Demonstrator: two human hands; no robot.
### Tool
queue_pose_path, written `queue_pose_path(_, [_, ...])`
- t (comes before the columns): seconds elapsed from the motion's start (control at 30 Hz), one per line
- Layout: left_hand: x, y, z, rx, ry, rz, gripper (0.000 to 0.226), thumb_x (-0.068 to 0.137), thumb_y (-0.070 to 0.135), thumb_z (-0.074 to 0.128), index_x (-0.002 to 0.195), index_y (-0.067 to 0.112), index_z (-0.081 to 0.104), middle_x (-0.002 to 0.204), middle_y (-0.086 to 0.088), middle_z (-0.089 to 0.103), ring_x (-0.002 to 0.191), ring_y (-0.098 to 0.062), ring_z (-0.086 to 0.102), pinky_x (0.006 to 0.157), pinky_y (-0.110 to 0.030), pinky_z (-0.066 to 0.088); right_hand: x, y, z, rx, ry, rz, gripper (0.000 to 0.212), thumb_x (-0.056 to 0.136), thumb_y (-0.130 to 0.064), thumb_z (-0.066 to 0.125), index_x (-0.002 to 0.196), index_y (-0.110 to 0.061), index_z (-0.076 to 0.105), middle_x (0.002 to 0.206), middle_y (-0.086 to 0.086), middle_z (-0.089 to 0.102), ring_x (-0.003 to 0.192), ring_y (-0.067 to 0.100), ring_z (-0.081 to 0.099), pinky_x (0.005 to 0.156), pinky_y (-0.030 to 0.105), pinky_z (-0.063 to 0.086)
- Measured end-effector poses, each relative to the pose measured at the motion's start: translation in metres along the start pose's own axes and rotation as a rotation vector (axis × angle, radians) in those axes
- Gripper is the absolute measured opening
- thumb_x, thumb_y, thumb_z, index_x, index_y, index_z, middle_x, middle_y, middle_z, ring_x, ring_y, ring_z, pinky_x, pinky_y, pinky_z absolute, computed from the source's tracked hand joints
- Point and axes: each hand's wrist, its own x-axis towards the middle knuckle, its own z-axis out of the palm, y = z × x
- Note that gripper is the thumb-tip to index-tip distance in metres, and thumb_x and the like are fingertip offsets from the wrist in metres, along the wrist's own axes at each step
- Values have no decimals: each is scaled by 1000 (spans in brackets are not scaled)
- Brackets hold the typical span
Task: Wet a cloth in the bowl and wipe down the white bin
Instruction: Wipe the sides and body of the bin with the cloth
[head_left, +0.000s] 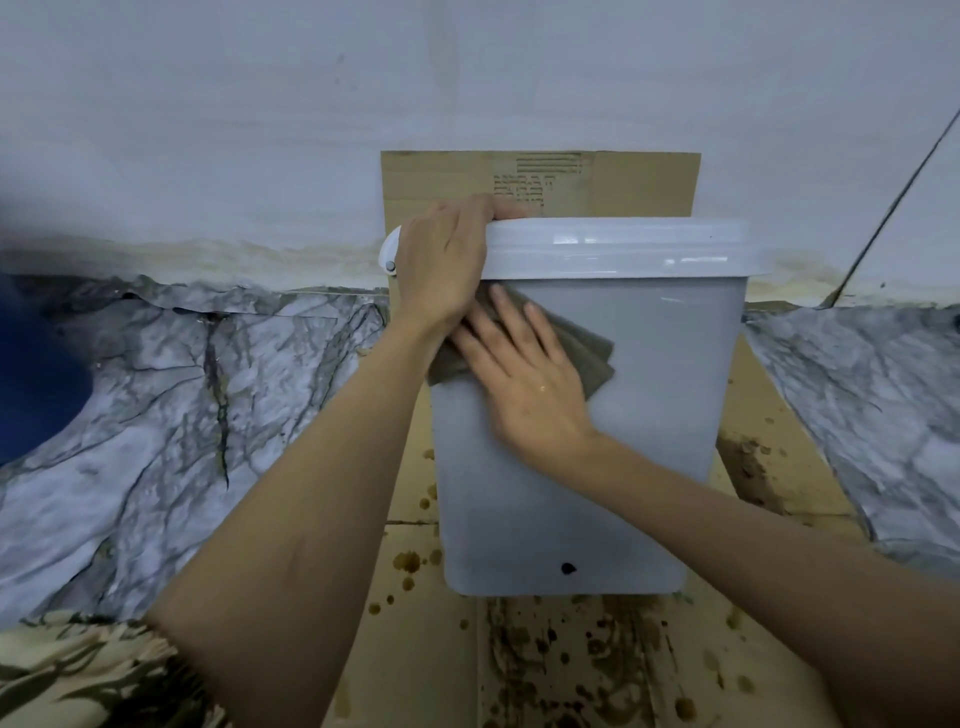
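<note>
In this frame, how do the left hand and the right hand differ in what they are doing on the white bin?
The left hand curls over the lid's corner at the top of the white bin, a steadying grip; the right hand lies lower on the front wall. The left hand's fingers are bent over the edge; the right hand's fingers are straight and spread. The left hand touches plastic directly; the right hand presses the cloth flat. Both are in contact with the bin.

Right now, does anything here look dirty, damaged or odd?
Yes. Brown stains spatter the cardboard under the bin, a dark spot marks the bin's lower front, and the marble sheet left of it looks torn.
</note>
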Motion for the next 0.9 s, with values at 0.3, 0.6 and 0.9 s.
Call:
queue_pose_path(0.3, [3,-6,8,156,9,101,27,84,51,52,102,42,69,103,25,65,98,-5,49,96,-28,35,-71,49,5,10,34,582,52,97,-32,37,147,-19,27,155,6,19,144,24,14,116,52,9])
queue_pose_path(0.6, [1,-14,4,413,-77,302,71,60,83,55,123,50,56,108,16,61,102,-16,50,90,-30,32,-114,4,17,-7,37,643,64,93,-20,39,150,-23,10,153,5,20,145,30,3,115,56,13])
queue_pose_path(0.9, [2,-10,17,465,-108,64,71,63,79,59,127,52,47,128,15,49,132,-23,29,102,-61,23,-193,-37,22,49,-256,299,58,88,-24,44,143,-34,32,149,-2,32,147,21,8,114,48,17])
